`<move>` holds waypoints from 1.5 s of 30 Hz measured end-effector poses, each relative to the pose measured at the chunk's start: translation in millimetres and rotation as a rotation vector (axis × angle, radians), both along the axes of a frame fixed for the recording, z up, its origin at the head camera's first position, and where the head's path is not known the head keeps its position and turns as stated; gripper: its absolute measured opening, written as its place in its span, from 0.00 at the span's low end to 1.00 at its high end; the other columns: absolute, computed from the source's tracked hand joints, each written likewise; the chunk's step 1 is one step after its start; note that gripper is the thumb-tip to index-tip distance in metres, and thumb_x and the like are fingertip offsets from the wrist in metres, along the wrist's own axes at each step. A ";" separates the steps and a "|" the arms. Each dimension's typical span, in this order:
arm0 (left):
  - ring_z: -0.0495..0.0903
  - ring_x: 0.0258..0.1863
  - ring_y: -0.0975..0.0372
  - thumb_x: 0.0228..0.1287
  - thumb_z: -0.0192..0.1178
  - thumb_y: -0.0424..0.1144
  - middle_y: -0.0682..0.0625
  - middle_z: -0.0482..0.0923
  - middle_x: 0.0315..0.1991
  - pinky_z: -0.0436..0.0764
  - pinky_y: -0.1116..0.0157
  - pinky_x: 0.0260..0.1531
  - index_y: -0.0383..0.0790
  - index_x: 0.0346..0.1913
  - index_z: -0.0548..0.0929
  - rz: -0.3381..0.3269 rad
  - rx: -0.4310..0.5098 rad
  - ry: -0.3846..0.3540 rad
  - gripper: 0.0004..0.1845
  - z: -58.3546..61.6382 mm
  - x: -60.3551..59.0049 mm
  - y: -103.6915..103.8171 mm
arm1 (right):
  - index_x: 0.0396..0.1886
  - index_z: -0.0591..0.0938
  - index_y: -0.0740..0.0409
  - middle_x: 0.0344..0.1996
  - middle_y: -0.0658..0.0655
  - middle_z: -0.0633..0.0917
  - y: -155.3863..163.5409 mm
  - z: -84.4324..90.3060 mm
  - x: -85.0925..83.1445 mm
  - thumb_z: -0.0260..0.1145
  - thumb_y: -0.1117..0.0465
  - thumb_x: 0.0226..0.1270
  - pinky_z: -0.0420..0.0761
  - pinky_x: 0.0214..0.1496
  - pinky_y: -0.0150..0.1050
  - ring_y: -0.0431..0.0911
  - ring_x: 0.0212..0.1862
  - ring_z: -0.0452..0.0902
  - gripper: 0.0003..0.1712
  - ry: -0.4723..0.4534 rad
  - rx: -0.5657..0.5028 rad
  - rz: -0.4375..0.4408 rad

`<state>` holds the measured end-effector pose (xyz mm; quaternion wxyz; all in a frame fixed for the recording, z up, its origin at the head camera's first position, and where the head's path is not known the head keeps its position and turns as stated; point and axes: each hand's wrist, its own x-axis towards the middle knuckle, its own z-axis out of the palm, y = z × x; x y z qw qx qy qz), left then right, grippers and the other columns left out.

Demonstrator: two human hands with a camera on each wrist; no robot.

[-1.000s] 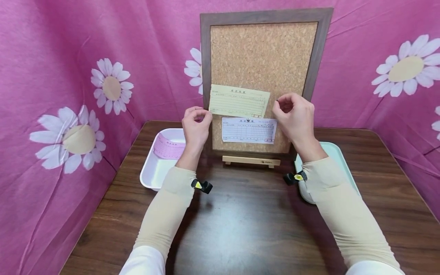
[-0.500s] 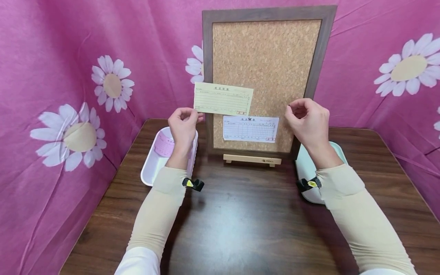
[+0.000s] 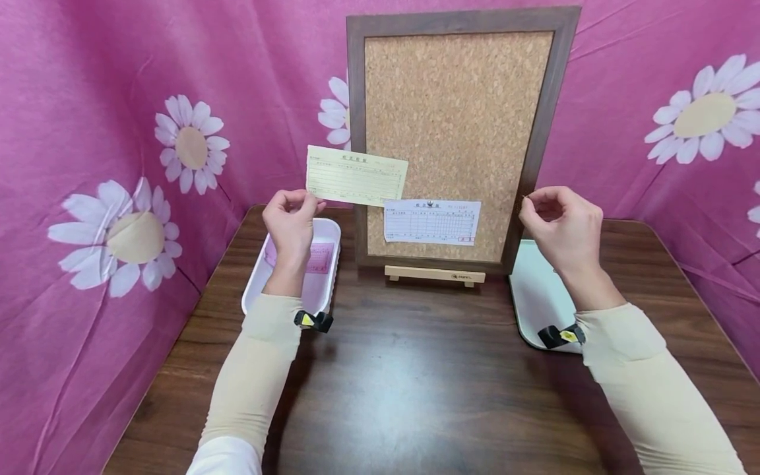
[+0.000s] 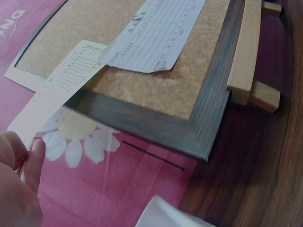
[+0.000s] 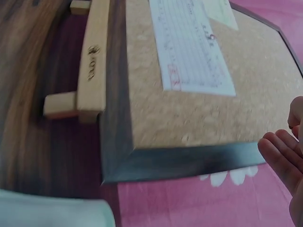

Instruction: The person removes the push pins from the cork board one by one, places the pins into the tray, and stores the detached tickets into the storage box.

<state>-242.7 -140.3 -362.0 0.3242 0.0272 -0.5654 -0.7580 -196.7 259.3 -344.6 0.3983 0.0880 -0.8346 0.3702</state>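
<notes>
The left hand [image 3: 291, 221] pinches the bottom left corner of a yellow slip [image 3: 356, 175] between thumb and fingers. The slip is held up in the air, in front of the left edge of the cork board [image 3: 457, 132]. Its right end hangs over the board's dark wooden frame [image 3: 356, 165]. It has printed lines and boxes like a form, with a row of small characters at the top, but they are too small to read. In the left wrist view, the fingers [image 4: 33, 163] grip the slip [image 4: 57, 92] at its near end.

The right hand [image 3: 561, 224] is up in the air just beside the right edge of the frame. Its fingers are curled, with thumb and first finger tips close together. It may be pinching something tiny like a pin, but I cannot tell.

A white slip [image 3: 431, 221] sits flat on the lower part of the cork. It has a blue grid, a small mark on top and a red stamp in one corner.

The board leans on a light wooden stand [image 3: 435, 275] with a tiny dark logo on it, too small to read.

A white tray [image 3: 255, 290] sits on the brown table [image 3: 415, 382] under the left hand. A pink slip [image 3: 317, 257] lies in it. A pale green tray [image 3: 534, 303] lies under the right wrist.
</notes>
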 end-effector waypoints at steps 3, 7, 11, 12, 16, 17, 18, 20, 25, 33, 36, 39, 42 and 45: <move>0.88 0.24 0.65 0.61 0.61 0.16 0.47 0.83 0.33 0.92 0.64 0.34 0.42 0.25 0.83 0.014 0.008 0.014 0.16 1.4 2.8 -7.1 | 0.38 0.90 0.67 0.27 0.44 0.88 10.2 -5.5 4.6 0.71 0.67 0.65 0.70 0.38 0.14 0.14 0.30 0.71 0.07 -0.013 -0.002 -0.015; 0.88 0.23 0.65 0.60 0.62 0.16 0.49 0.85 0.30 0.92 0.64 0.33 0.41 0.26 0.84 0.040 0.032 0.020 0.16 -0.8 8.7 -18.3 | 0.37 0.91 0.66 0.29 0.24 0.78 25.4 -15.5 8.3 0.72 0.67 0.64 0.69 0.38 0.15 0.13 0.30 0.71 0.06 -0.027 0.003 -0.043; 0.88 0.24 0.65 0.60 0.62 0.15 0.50 0.85 0.29 0.92 0.63 0.33 0.42 0.26 0.84 0.076 0.041 0.006 0.17 -6.9 16.5 -32.3 | 0.37 0.91 0.66 0.29 0.23 0.76 40.8 -27.3 13.5 0.74 0.67 0.63 0.67 0.38 0.14 0.12 0.29 0.69 0.06 -0.045 0.024 -0.071; 0.88 0.24 0.65 0.60 0.62 0.15 0.50 0.85 0.29 0.92 0.63 0.34 0.43 0.25 0.84 0.085 0.031 -0.001 0.18 -8.4 18.6 -36.1 | 0.37 0.90 0.66 0.29 0.21 0.76 44.6 -30.1 15.2 0.74 0.67 0.62 0.66 0.38 0.14 0.12 0.29 0.69 0.06 -0.052 0.030 -0.077; 0.88 0.24 0.65 0.60 0.63 0.15 0.49 0.86 0.29 0.92 0.63 0.34 0.39 0.27 0.85 0.129 0.012 -0.021 0.15 -14.1 25.3 -51.1 | 0.37 0.90 0.65 0.28 0.16 0.75 56.1 -39.6 21.4 0.74 0.67 0.62 0.64 0.37 0.14 0.11 0.28 0.67 0.06 -0.087 0.045 -0.098; 0.89 0.24 0.65 0.60 0.63 0.16 0.50 0.86 0.29 0.92 0.63 0.34 0.37 0.28 0.86 0.138 0.002 -0.027 0.13 -15.4 26.9 -54.7 | 0.37 0.90 0.65 0.28 0.15 0.75 58.3 -41.7 22.8 0.73 0.67 0.62 0.63 0.38 0.13 0.11 0.28 0.66 0.06 -0.096 0.050 -0.101; 0.89 0.24 0.65 0.60 0.63 0.16 0.50 0.87 0.29 0.92 0.64 0.34 0.36 0.28 0.86 0.144 -0.007 -0.032 0.12 -16.8 28.7 -58.2 | 0.36 0.90 0.65 0.28 0.14 0.74 60.2 -43.9 23.9 0.73 0.67 0.62 0.63 0.38 0.13 0.11 0.28 0.66 0.05 -0.106 0.055 -0.101; 0.89 0.23 0.65 0.60 0.63 0.16 0.51 0.87 0.28 0.92 0.65 0.34 0.33 0.29 0.86 0.156 -0.024 -0.045 0.10 -19.5 32.3 -64.7 | 0.36 0.90 0.64 0.27 0.14 0.74 63.3 -48.5 25.8 0.73 0.66 0.63 0.62 0.39 0.14 0.10 0.28 0.65 0.05 -0.128 0.065 -0.098; 0.88 0.21 0.67 0.61 0.64 0.17 0.54 0.86 0.25 0.91 0.67 0.33 0.31 0.29 0.86 0.165 -0.055 -0.103 0.09 -26.6 43.3 -79.2 | 0.37 0.90 0.63 0.25 0.35 0.86 72.3 -60.6 30.6 0.73 0.66 0.63 0.62 0.39 0.12 0.09 0.30 0.66 0.05 -0.183 0.123 -0.067; 0.89 0.20 0.67 0.62 0.65 0.19 0.54 0.83 0.23 0.90 0.70 0.31 0.37 0.25 0.85 0.139 -0.110 -0.262 0.12 -35.8 62.1 -99.2 | 0.36 0.90 0.60 0.29 0.63 0.91 92.7 -74.2 39.0 0.73 0.66 0.61 0.65 0.37 0.16 0.07 0.31 0.64 0.04 -0.276 0.230 -0.019; 0.88 0.20 0.67 0.61 0.65 0.19 0.54 0.82 0.24 0.89 0.70 0.30 0.35 0.25 0.85 0.129 -0.112 -0.303 0.11 -39.6 68.5 -106.2 | 0.36 0.90 0.59 0.28 0.61 0.91 101.2 -79.1 40.2 0.74 0.65 0.62 0.67 0.35 0.18 0.08 0.30 0.64 0.04 -0.332 0.263 0.002; 0.88 0.19 0.67 0.61 0.65 0.19 0.54 0.82 0.23 0.89 0.70 0.29 0.36 0.25 0.84 0.125 -0.125 -0.356 0.11 -43.7 75.4 -112.0 | 0.35 0.90 0.59 0.28 0.60 0.91 111.0 -86.5 41.4 0.74 0.66 0.63 0.68 0.34 0.20 0.11 0.29 0.65 0.03 -0.388 0.303 0.021; 0.88 0.18 0.68 0.61 0.66 0.19 0.55 0.84 0.23 0.89 0.70 0.28 0.35 0.26 0.84 0.123 -0.136 -0.398 0.10 -46.4 80.9 -116.7 | 0.35 0.90 0.59 0.27 0.59 0.91 121.4 -94.4 43.6 0.74 0.66 0.63 0.67 0.33 0.22 0.14 0.29 0.65 0.02 -0.446 0.332 0.019; 0.88 0.18 0.68 0.61 0.66 0.19 0.57 0.84 0.22 0.89 0.70 0.28 0.33 0.28 0.83 0.121 -0.171 -0.417 0.09 -47.3 85.0 -120.1 | 0.36 0.90 0.60 0.28 0.59 0.91 130.1 -100.8 46.4 0.74 0.66 0.64 0.66 0.31 0.25 0.19 0.27 0.65 0.02 -0.498 0.342 0.003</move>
